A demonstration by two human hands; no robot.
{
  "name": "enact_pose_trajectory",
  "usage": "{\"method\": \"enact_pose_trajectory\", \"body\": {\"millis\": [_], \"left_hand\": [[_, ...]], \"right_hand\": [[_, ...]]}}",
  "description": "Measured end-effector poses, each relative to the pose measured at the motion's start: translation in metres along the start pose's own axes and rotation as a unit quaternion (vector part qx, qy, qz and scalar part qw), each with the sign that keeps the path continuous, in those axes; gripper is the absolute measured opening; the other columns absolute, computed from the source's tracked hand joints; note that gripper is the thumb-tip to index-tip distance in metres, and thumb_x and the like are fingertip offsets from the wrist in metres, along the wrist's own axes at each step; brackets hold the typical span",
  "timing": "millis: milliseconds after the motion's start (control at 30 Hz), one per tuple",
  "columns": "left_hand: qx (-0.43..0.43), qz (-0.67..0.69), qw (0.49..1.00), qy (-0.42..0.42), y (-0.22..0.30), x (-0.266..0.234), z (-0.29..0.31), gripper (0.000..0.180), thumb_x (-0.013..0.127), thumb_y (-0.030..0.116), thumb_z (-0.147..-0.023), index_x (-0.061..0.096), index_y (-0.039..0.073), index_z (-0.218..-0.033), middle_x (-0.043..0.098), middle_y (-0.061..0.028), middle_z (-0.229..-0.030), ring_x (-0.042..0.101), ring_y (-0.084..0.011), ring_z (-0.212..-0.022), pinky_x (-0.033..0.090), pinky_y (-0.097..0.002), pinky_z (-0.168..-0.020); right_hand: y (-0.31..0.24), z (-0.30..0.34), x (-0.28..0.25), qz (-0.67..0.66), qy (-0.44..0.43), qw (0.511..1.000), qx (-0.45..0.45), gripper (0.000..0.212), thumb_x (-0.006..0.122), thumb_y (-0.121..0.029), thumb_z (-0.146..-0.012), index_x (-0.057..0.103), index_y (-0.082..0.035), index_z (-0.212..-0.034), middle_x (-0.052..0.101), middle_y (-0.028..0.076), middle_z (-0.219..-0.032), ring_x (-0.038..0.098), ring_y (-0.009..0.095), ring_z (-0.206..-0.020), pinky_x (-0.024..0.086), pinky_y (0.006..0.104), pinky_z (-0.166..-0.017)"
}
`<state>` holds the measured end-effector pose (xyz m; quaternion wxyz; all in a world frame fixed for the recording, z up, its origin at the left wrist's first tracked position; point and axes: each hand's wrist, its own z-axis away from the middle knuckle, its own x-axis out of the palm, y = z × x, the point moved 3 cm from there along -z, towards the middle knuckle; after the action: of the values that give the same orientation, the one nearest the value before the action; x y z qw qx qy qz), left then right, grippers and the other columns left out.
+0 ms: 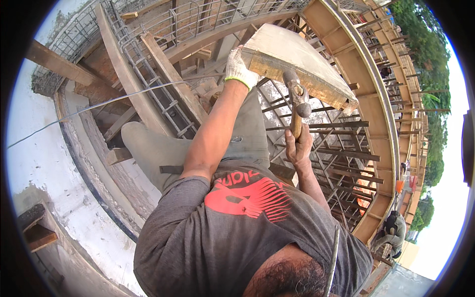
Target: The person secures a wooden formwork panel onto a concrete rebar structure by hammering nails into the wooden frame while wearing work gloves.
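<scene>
Curved timber formwork wall [381, 99] along the right, sweeping from top to lower right, ribbed with wooden studs. Pale concrete surface [44, 163] across the left, bordered by a dark curved edge. Rebar cages [148, 59] running over the upper left; more loose steel bars [336, 148] criss-crossed below the board on the right. Thin wire [99, 106] stretched across the left from the concrete toward the centre. Grey T-shirt with a red print [247, 198] filling the lower middle, grey trousers [158, 148] above it, seen from behind the head.

Plywood board [292, 59], pale grey on its face and raw wood at its edge, held tilted at upper centre above the steel bars. Left hand [238, 67], in a white knit glove with a green cuff, closed over the board's left corner, fingers wrapped round the edge. Right hand [298, 145], bare, clenched round the wooden handle of a hammer [298, 101]; steel head raised just under the board's lower edge, touching or nearly so — cannot tell which.

Second person [391, 230] crouched at lower right by the formwork foot, well apart. Trees [430, 59] beyond the wall at far right.
</scene>
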<state>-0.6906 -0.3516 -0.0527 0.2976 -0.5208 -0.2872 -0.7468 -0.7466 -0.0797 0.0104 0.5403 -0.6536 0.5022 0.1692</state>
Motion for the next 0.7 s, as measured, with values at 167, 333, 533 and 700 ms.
{"method": "enact_pose_trajectory", "body": {"millis": [167, 333, 533, 700], "left_hand": [[0.033, 0.001, 0.998, -0.047, 0.000, 0.028, -0.034, 0.042, 0.036, 0.035, -0.104, 0.060, 0.012, -0.129, 0.062, -0.0099, -0.135, 0.058, -0.0293, -0.124, 0.044, -0.0488, -0.107], [-0.001, 0.012, 0.998, -0.063, -0.011, 0.058, -0.037, 0.044, 0.030, 0.033, -0.105, 0.059, 0.012, -0.131, 0.061, -0.0080, -0.138, 0.057, -0.0276, -0.127, 0.044, -0.0457, -0.108], [0.120, -0.258, 0.952, -0.109, 0.001, 0.013, -0.101, 0.046, 0.028, 0.034, -0.105, 0.062, 0.012, -0.127, 0.066, -0.0084, -0.130, 0.060, -0.0282, -0.122, 0.046, -0.0451, -0.104], [-0.035, 0.021, 0.998, -0.056, -0.030, 0.062, -0.051, 0.047, 0.029, 0.037, -0.104, 0.063, 0.012, -0.124, 0.068, -0.0085, -0.126, 0.062, -0.0283, -0.119, 0.048, -0.0456, -0.102]], "right_hand": [[0.027, -0.016, 0.004, -0.002, 0.078, 0.985, -0.154, 0.039, 0.068, -0.027, -0.091, 0.054, 0.003, -0.111, 0.063, 0.017, -0.079, 0.063, 0.040, -0.063, 0.049, 0.0436, -0.056], [0.019, -0.049, -0.002, 0.097, -0.022, 0.990, 0.099, 0.026, 0.064, -0.025, -0.098, 0.054, -0.002, -0.102, 0.060, 0.026, -0.069, 0.060, 0.050, -0.066, 0.044, 0.0513, -0.054], [-0.081, -0.065, -0.077, -0.198, 0.182, 0.946, -0.182, 0.041, 0.057, -0.042, -0.102, 0.048, -0.003, -0.111, 0.058, 0.009, -0.072, 0.056, 0.019, -0.054, 0.048, 0.0331, -0.048], [-0.033, -0.052, -0.057, -0.091, 0.185, 0.952, -0.225, 0.036, 0.057, -0.036, -0.103, 0.051, -0.001, -0.095, 0.055, 0.013, -0.072, 0.056, 0.024, -0.053, 0.047, 0.0363, -0.049]]}}
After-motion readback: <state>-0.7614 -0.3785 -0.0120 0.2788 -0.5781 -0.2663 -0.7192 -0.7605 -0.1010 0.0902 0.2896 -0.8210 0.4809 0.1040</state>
